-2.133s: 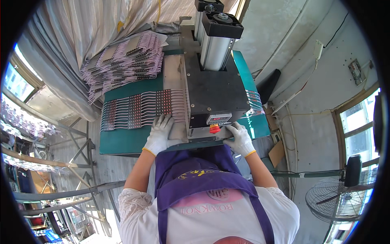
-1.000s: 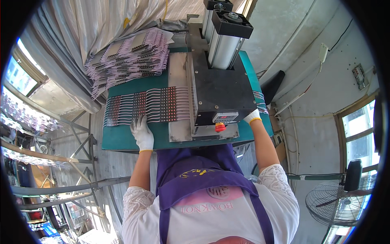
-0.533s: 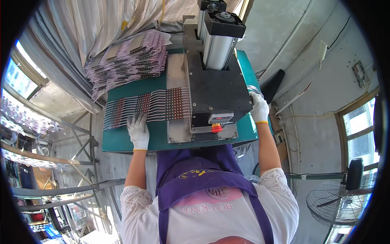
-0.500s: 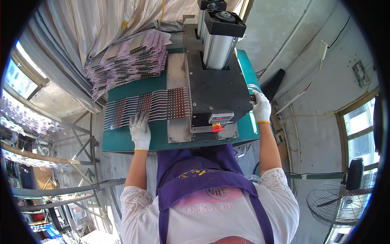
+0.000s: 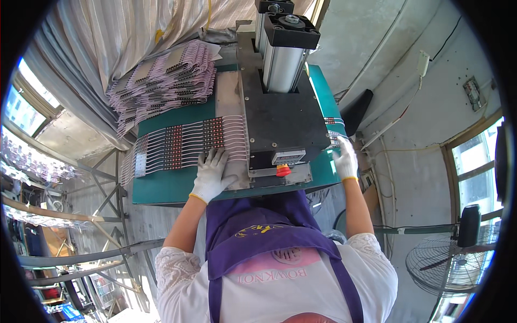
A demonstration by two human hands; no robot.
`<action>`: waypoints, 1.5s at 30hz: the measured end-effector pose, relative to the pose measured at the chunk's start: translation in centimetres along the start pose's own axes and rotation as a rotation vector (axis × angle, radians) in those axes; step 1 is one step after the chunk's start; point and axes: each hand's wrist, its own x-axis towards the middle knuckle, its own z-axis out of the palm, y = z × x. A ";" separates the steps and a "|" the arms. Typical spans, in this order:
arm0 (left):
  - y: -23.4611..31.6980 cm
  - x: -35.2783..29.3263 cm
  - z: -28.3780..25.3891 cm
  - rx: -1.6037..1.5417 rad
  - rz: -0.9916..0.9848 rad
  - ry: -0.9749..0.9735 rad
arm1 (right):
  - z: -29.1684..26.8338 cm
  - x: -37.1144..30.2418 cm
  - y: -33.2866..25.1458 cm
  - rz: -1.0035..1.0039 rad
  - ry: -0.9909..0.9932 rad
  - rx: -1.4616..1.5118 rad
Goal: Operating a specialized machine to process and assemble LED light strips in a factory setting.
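Two white-gloved hands, mine, are at a black press [image 5: 280, 121] on a teal table [image 5: 169, 191]; take the press as the middle of a clock face. A flat panel of pale strips with rows of dark, red-dotted segments [image 5: 173, 146] reaches the press from nearly nine o'clock, its far end overhanging the table's edge. More such strips [image 5: 335, 129] show at between three and four. My left hand [image 5: 211, 175], at between seven and eight, lies with fingers outstretched and slightly apart, tips over the panel's near edge, beside a bare metal plate [image 5: 228, 94]. My right hand [image 5: 345, 160], at four, has its fingertips at the strips there; they blur into glare, so I cannot tell whether they grip. At twelve stands a silver cylinder [image 5: 281, 67]; near six, a red knob [image 5: 283, 170]; at ten, a heaped stack of folded strips [image 5: 167, 83].
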 end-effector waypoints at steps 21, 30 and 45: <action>0.6 0.4 -0.4 0.198 -0.003 -0.357 | -3.3 -3.8 -10.3 -0.201 -0.521 0.122; 0.2 0.0 -0.1 0.155 -0.020 -0.336 | 4.6 3.7 -5.3 -0.056 -0.518 -0.105; -10.3 -5.9 3.0 0.320 -0.499 0.161 | 4.6 4.6 -4.7 -0.149 -0.380 -0.147</action>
